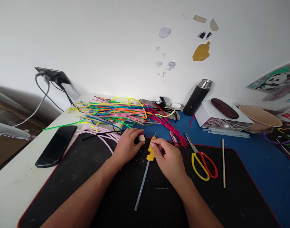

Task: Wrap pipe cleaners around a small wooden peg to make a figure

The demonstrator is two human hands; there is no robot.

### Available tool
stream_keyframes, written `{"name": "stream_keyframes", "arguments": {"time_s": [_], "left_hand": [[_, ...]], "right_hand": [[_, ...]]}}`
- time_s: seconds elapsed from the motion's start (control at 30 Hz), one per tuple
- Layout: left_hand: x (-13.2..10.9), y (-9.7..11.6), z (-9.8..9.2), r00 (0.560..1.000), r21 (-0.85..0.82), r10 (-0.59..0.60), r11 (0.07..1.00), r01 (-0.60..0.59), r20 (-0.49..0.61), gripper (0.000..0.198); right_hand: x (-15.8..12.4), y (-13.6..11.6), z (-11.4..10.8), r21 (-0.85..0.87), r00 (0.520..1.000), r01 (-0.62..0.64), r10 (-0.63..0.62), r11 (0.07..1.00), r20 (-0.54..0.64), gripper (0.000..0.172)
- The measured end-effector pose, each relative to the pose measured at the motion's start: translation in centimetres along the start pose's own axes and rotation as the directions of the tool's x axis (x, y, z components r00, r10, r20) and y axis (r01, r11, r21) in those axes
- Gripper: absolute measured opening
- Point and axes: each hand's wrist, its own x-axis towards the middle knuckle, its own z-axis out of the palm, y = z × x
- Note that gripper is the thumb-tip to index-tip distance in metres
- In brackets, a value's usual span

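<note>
My left hand (127, 143) curls its fingers around a small cream-coloured piece (141, 138) with dark red and black beside it; its exact kind is hidden. Just to the right, my right hand (169, 156) is closed at a yellow hot glue gun (150, 154), thumb and forefinger pinched by its body. The gun's handle is out of sight. Its nozzle points away from me, and a long translucent glue stick (142, 186) sticks out of its rear toward me. Both hands are over a black mat (121, 196).
Colourful pipe cleaners (116, 109) are heaped behind my hands. Scissors (201, 161), a wooden stick (223, 163) and a lighter (173, 138) lie to the right. A phone (56, 147) rests left. A black flask (197, 98), a white box (220, 115) and a bowl (260, 115) stand near the wall.
</note>
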Motion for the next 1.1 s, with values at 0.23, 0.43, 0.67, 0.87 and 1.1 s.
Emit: {"name": "stream_keyframes", "arguments": {"time_s": [0.23, 0.43, 0.67, 0.87, 1.1], "left_hand": [[0.1, 0.9, -1.2, 0.999, -0.138, 0.006, 0.99, -0.012, -0.043, 0.048], [-0.1, 2.1, -2.4, 0.981, -0.104, 0.07, 0.991, -0.09, -0.181, 0.051], [-0.9, 2.5, -2.3, 0.971, -0.141, 0.063, 0.985, -0.098, -0.23, 0.059], [-1.3, 3.2, -2.1, 0.973, -0.244, 0.063, 0.962, -0.119, -0.223, 0.065], [-1.4, 3.0, -1.4, 0.943, -0.176, 0.202, 0.951, -0.253, -0.263, 0.073]], "right_hand": [[0.1, 0.0, 0.0, 0.001, 1.0, 0.003, -0.003, 1.0, -0.014, 0.024], [-0.2, -0.1, 0.0, 0.056, 1.0, -0.013, 0.014, 0.998, -0.021, 0.025], [0.0, -0.2, 0.1, 0.144, 0.997, -0.081, 0.083, 0.986, -0.006, 0.024], [0.0, -0.3, 0.1, 0.279, 0.994, -0.096, 0.109, 0.956, -0.03, 0.026], [0.4, 0.1, 0.4, 0.366, 0.986, -0.131, 0.16, 0.921, -0.05, 0.026]]}}
